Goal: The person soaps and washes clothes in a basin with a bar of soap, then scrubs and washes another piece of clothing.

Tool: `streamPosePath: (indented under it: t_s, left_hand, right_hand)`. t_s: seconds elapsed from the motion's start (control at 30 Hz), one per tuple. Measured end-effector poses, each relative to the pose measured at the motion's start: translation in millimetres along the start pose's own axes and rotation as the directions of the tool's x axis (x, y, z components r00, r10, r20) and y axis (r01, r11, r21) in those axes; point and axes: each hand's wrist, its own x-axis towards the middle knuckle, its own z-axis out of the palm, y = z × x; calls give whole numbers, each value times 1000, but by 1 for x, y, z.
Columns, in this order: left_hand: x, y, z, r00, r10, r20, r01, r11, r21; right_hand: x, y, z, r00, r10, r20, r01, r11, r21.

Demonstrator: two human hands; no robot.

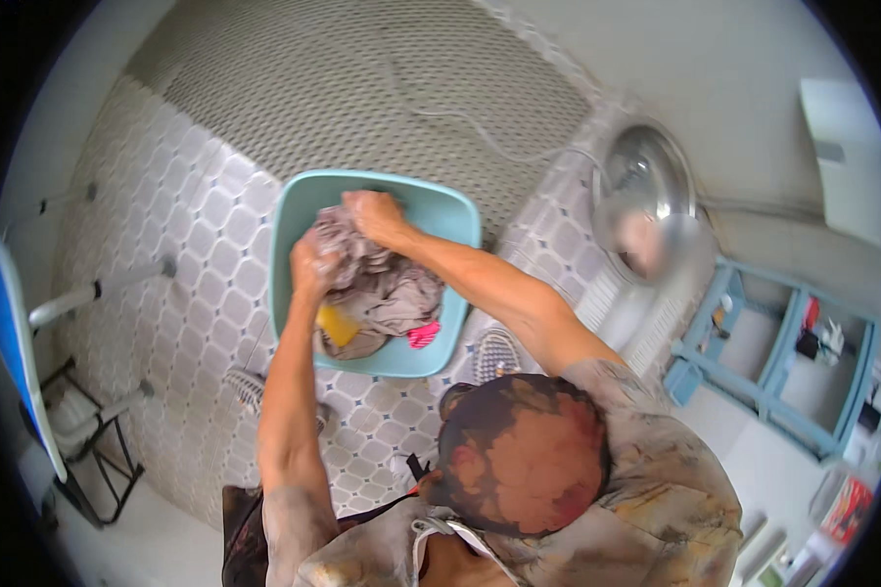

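Note:
A pale blue-green plastic basin (439,364) stands on the tiled floor in front of me. Both my arms reach down into it. Inside lies a bunched greyish-mauve garment (401,301). My left hand (313,264) is closed on the garment's left side, near the basin's left wall. At the far side, my right hand (374,215) grips another bunch of the same cloth, fingers curled over it. Nearer me, a yellow block (338,326), whose kind I cannot make out, rests on the cloth. Beside the right-hand wall shows a small bright pink piece (424,336).
Beyond the basin a grey textured mat (362,88) covers the floor, with a thin pale hose (480,132) across it. A shiny metal bowl (646,157) stands to the right, near a blue shelf rack (768,342). A blue-and-white chair (20,342) stands left.

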Motion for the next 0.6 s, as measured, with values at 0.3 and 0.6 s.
streamPosePath:
  t_s: [0.3,0.6]
  left_hand:
    - [-91,89,-41,931,340,134,-354,747,562]
    - [-86,-4,-9,980,174,94,-197,846,495]
  right_hand:
    - [-52,-28,-19,966,-255,35,257,960,-112]
    - [-114,-21,7,797,-565,211,589,805,-69]
